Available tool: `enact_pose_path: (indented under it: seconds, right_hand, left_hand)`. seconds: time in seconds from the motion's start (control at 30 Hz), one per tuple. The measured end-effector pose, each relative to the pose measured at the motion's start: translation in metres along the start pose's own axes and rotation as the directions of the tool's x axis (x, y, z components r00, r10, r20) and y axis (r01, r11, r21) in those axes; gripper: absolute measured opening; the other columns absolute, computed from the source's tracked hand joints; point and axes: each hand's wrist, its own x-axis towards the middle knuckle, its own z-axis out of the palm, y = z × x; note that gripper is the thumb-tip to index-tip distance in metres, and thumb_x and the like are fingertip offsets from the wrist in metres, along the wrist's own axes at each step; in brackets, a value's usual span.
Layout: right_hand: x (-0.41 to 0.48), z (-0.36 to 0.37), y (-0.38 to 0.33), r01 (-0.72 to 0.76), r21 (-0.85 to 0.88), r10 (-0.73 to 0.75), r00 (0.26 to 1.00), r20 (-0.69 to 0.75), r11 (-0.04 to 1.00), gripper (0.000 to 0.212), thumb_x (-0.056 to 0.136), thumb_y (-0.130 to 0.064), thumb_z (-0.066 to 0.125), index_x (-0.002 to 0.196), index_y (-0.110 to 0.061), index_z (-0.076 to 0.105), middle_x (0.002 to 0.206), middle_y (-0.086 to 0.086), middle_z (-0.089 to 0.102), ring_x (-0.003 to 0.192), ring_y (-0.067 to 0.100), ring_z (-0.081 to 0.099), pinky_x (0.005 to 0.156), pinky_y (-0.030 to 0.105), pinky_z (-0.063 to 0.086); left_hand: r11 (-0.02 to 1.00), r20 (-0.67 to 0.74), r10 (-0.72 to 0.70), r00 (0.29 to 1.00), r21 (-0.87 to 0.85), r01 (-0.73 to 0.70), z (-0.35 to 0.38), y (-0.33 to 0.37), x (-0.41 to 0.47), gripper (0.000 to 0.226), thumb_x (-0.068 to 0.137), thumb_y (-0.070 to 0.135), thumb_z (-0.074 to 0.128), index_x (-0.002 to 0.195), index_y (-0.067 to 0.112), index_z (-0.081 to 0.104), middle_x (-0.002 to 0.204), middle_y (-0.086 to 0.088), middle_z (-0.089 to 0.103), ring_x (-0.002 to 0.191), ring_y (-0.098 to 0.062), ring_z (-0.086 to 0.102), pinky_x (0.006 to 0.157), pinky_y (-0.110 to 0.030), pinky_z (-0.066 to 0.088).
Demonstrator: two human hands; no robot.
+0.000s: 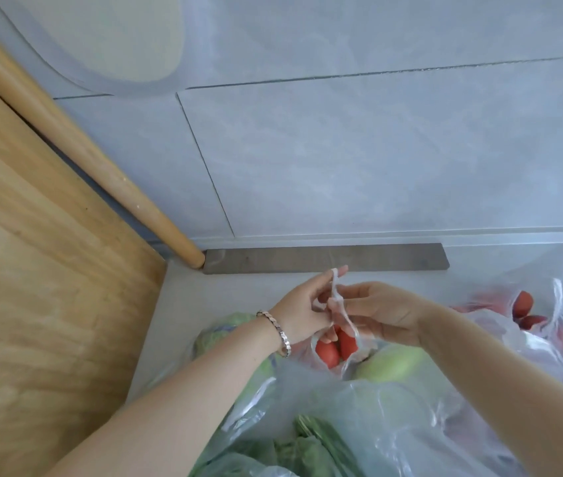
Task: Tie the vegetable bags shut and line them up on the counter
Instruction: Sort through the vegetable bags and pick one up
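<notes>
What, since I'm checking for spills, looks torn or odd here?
Nothing stands out. The left hand and right hand pinch the handles of the tomato bag; nothing has spilled onto the counter, no bag looks torn.

Glossy clear plastic bags (393, 407); matt wooden board (42, 270).

No text, label, brand, number or sign can be read. The clear plastic bags (393, 425) below the left hand (302, 306) and the right hand (385, 313) show no legible print. A faint bluish patch on the bag just left of the left wrist is too blurred to tell whether it is lettering.
</notes>
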Motion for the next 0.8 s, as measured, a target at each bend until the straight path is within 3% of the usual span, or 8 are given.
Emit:
enact_pose_path:
  seconds: [0.1, 0.27, 0.3, 0.4, 0.53, 0.67, 0.73, 0.8]
  right_hand:
    - [0.002, -0.005, 0.006, -0.066, 0.071, 0.068, 0.997, -0.023, 0.995, 0.016, 0.081, -0.010, 0.063, 0.095, -0.001, 0.064, 0.077, 0.009, 0.063, 0.063, 0.014, 0.060, 0.059, 0.017, 0.054]
    - [0.017, -0.016, 0.013, -0.100, -0.285, -0.031, 0.906, -0.421, 0.953, 0.014, 0.083, -0.016, 0.064, 0.071, -0.009, 0.061, 0.061, 0.002, 0.055, 0.055, 0.011, 0.049, 0.057, 0.018, 0.046]
    - [0.020, -0.019, 0.017, -0.093, -0.253, -0.035, 0.887, -0.461, 0.963, 0.017, 0.083, -0.018, 0.065, 0.070, -0.008, 0.060, 0.061, 0.003, 0.055, 0.056, 0.012, 0.049, 0.056, 0.019, 0.045]
    - [0.031, -0.033, 0.043, -0.097, 0.168, 0.169, 0.852, -0.495, 0.981, 0.026, 0.087, -0.018, 0.056, 0.063, -0.010, 0.052, 0.063, 0.007, 0.054, 0.058, 0.018, 0.049, 0.054, 0.026, 0.042]
    - [0.041, -0.049, 0.068, -0.011, 0.557, 0.290, 0.862, -0.415, 0.830, 0.042, 0.087, -0.019, 0.047, 0.046, -0.011, 0.041, 0.062, 0.011, 0.058, 0.064, 0.025, 0.053, 0.059, 0.029, 0.044]
    - [0.051, -0.043, 0.057, 0.217, 0.660, 0.092, 0.912, -0.400, 0.719, 0.039, 0.087, -0.012, 0.046, 0.049, -0.014, 0.041, 0.035, -0.002, 0.040, 0.038, 0.016, 0.046, 0.060, 0.029, 0.046]
    - [0.051, -0.041, 0.045, 0.263, 0.642, 0.009, 0.921, -0.388, 0.720, 0.040, 0.088, -0.012, 0.047, 0.050, -0.017, 0.034, 0.033, -0.006, 0.028, 0.030, 0.010, 0.032, 0.043, 0.019, 0.037]
    - [0.045, -0.043, 0.034, 0.161, 0.386, -0.015, 0.935, -0.353, 0.908, 0.040, 0.089, -0.012, 0.050, 0.053, -0.018, 0.033, 0.035, -0.008, 0.021, 0.029, 0.007, 0.021, 0.034, 0.016, 0.023]
  left_hand:
    - [0.997, -0.046, 0.047, 0.998, 0.065, -0.044, -0.001, -0.005, 0.004, 0.063, 0.079, -0.012, 0.054, 0.122, 0.034, 0.046, 0.089, 0.009, 0.052, 0.054, -0.015, 0.053, 0.058, -0.025, 0.053]
    - [0.891, -0.136, 0.160, 0.978, 0.445, -0.084, -0.004, -0.014, 0.008, 0.018, 0.081, 0.015, 0.065, 0.096, 0.023, 0.060, 0.063, 0.010, 0.043, 0.053, -0.004, 0.039, 0.056, -0.013, 0.035]
    - [0.865, -0.179, 0.168, 0.969, 0.498, -0.058, -0.008, -0.017, 0.008, 0.007, 0.083, 0.021, 0.064, 0.078, 0.021, 0.059, 0.058, 0.009, 0.040, 0.051, -0.004, 0.036, 0.052, -0.014, 0.031]
    - [0.822, -0.321, 0.116, 0.940, 0.562, 0.090, -0.022, -0.039, 0.006, 0.050, 0.085, 0.029, 0.061, 0.046, 0.019, 0.032, 0.045, 0.002, 0.028, 0.044, -0.009, 0.026, 0.046, -0.021, 0.024]
    - [0.986, -0.471, -0.165, 0.867, -0.059, 0.156, -0.044, -0.055, 0.004, 0.049, 0.081, 0.019, 0.066, 0.036, 0.016, 0.045, 0.032, 0.005, 0.033, 0.030, -0.006, 0.029, 0.049, -0.026, 0.027]
    - [0.762, -0.307, -0.288, 0.907, -0.647, 0.023, -0.042, -0.048, 0.006, 0.058, 0.088, 0.002, 0.050, 0.031, 0.011, 0.047, 0.027, 0.002, 0.033, 0.028, -0.009, 0.034, 0.057, -0.029, 0.051]
    - [0.864, -0.230, -0.243, 0.942, -0.492, 0.103, -0.033, -0.037, 0.006, 0.048, 0.087, 0.005, 0.054, 0.039, 0.008, 0.048, 0.029, 0.005, 0.033, 0.027, -0.008, 0.030, 0.041, -0.020, 0.040]
    - [0.986, -0.154, -0.158, 0.975, 0.020, 0.163, -0.028, -0.023, 0.007, 0.037, 0.085, 0.018, 0.061, 0.051, 0.009, 0.052, 0.032, 0.009, 0.032, 0.030, -0.004, 0.027, 0.039, -0.016, 0.027]
